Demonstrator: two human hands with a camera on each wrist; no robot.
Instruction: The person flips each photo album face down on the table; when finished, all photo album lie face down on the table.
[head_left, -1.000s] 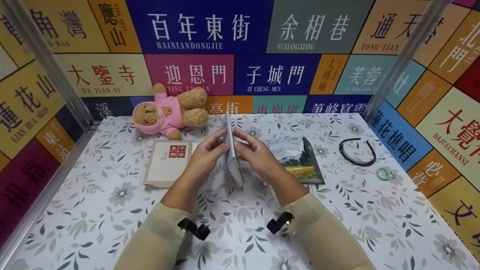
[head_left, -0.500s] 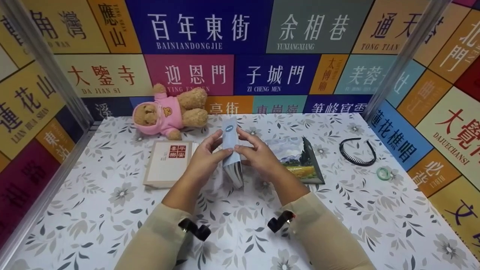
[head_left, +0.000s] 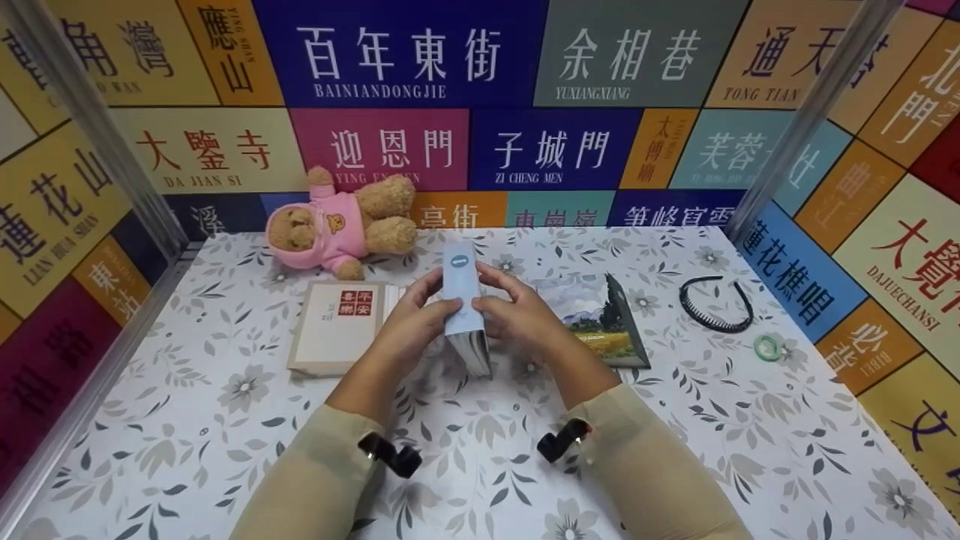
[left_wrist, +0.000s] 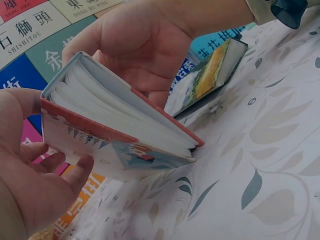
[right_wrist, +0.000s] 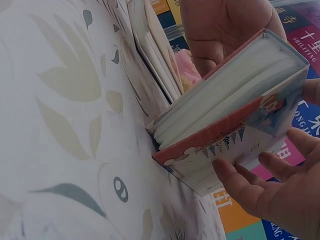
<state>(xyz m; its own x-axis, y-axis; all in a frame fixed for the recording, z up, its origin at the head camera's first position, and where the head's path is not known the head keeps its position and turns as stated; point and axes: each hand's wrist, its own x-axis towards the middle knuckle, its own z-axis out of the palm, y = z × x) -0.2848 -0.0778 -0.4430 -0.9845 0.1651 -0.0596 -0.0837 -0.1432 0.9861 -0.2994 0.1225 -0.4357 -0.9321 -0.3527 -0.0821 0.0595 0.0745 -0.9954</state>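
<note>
A thick hardcover book (head_left: pixel 463 289) is held between both hands in front of the body, its light blue spine turned up and its page edges toward the table. My left hand (head_left: pixel 414 315) grips it from the left, thumb on the spine and fingers along the cover. From the right, my right hand (head_left: pixel 519 311) holds it the same way. In the left wrist view the book (left_wrist: pixel 100 132) shows a red-edged illustrated cover and slightly fanned pages. Its lower corner is right at the tablecloth. The opposite cover, with a similar red strip, appears on the book (right_wrist: pixel 235 122) in the right wrist view.
A beige book (head_left: pixel 334 330) lies left of the hands, and a landscape-painted book (head_left: pixel 600 322) lies right. Behind on the left is a teddy bear (head_left: pixel 341 221) in pink. A black headband (head_left: pixel 716 322) and a green ring (head_left: pixel 766 347) lie at right. Printed panels enclose the table.
The book has turned from edge-on so its blue spine now faces up toward the head camera. The thumbs have come onto the spine. Both forearms stay nearly still.
</note>
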